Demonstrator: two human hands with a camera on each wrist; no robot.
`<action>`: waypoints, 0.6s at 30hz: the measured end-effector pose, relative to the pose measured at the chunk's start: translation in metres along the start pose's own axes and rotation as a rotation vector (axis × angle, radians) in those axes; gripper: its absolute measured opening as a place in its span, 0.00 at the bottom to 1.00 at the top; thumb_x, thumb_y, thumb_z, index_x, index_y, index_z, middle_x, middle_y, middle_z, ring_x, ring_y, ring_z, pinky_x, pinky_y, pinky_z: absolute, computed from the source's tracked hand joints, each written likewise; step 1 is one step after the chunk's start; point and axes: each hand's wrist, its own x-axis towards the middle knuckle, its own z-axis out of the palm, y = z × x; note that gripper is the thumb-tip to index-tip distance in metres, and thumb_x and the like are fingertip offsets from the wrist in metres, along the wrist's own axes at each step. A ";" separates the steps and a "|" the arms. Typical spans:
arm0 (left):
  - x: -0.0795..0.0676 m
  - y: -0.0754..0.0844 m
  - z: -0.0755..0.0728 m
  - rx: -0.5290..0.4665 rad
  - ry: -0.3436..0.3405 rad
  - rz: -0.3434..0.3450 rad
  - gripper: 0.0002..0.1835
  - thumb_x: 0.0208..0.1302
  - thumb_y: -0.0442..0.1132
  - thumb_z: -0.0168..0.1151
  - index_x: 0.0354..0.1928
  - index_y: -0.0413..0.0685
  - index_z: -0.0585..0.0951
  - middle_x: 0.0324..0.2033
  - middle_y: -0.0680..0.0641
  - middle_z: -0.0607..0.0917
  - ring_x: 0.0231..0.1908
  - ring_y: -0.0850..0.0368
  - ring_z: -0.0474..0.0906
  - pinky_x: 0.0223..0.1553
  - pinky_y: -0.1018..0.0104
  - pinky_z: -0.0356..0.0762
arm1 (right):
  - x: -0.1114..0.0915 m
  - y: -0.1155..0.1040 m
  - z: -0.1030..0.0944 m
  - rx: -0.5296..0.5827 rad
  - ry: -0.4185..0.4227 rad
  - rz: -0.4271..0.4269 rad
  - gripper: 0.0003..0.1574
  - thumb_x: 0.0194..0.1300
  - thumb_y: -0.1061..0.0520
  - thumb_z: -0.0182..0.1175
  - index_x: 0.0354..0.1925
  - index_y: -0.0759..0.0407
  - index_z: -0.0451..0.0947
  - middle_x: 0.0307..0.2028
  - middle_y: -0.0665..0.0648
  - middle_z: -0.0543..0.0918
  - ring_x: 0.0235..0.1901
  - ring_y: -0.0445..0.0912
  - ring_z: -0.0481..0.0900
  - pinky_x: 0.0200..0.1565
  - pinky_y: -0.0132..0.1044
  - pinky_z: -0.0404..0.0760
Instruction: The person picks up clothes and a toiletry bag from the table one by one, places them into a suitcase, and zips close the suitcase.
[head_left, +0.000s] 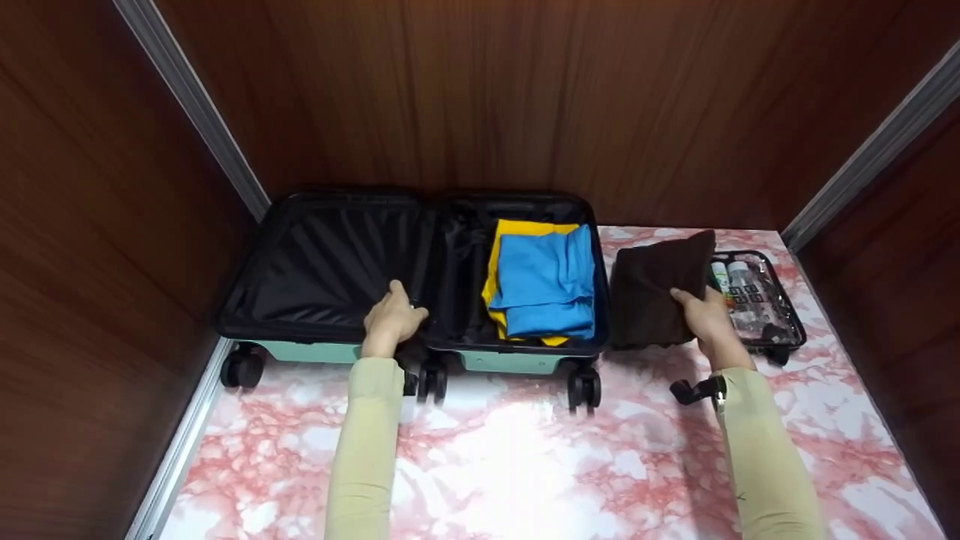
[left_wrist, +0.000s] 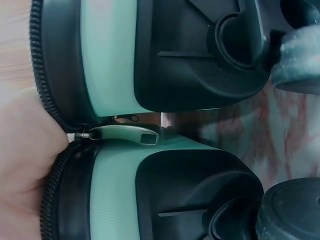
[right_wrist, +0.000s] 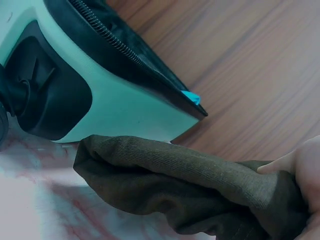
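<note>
An open mint-green suitcase (head_left: 517, 363) with black lining lies on the floor. In its right half, a folded blue garment (head_left: 544, 277) rests on a yellow garment (head_left: 491, 289). My left hand (head_left: 394, 319) rests by the front rim of the left half, near the middle seam; in the left wrist view it sits beside the zipper (left_wrist: 42, 95). My right hand (head_left: 705, 315) grips the edge of a folded dark brown cloth (head_left: 652, 292), just right of the suitcase. In the right wrist view the cloth sags in soft folds beside the suitcase corner, thumb on top.
A small black case (head_left: 787, 319) with clear panels and bottles stands at the right, partly overlapped by the brown cloth. Dark wood-grain panels (head_left: 480, 97) close in the back and both sides. Black caster wheels (head_left: 583, 386) stick out at the suitcase's front.
</note>
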 end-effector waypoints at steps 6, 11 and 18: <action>0.000 -0.001 -0.001 -0.001 0.003 0.003 0.43 0.72 0.49 0.60 0.78 0.37 0.52 0.63 0.33 0.75 0.59 0.32 0.74 0.59 0.40 0.68 | 0.000 -0.002 0.002 0.018 0.006 -0.001 0.31 0.76 0.55 0.55 0.68 0.72 0.64 0.41 0.53 0.76 0.34 0.37 0.78 0.39 0.29 0.78; 0.000 0.000 0.000 -0.006 0.000 0.010 0.44 0.72 0.49 0.59 0.79 0.37 0.51 0.64 0.34 0.75 0.58 0.32 0.74 0.59 0.41 0.69 | -0.002 -0.006 0.003 0.027 0.003 -0.016 0.30 0.77 0.54 0.54 0.67 0.71 0.64 0.41 0.52 0.76 0.34 0.37 0.78 0.39 0.30 0.79; 0.001 -0.001 0.001 -0.005 0.000 0.002 0.43 0.72 0.49 0.60 0.78 0.38 0.51 0.65 0.34 0.74 0.59 0.32 0.73 0.59 0.41 0.68 | -0.003 -0.011 0.003 0.021 0.004 -0.041 0.26 0.76 0.54 0.55 0.62 0.71 0.67 0.38 0.51 0.78 0.33 0.38 0.79 0.38 0.31 0.80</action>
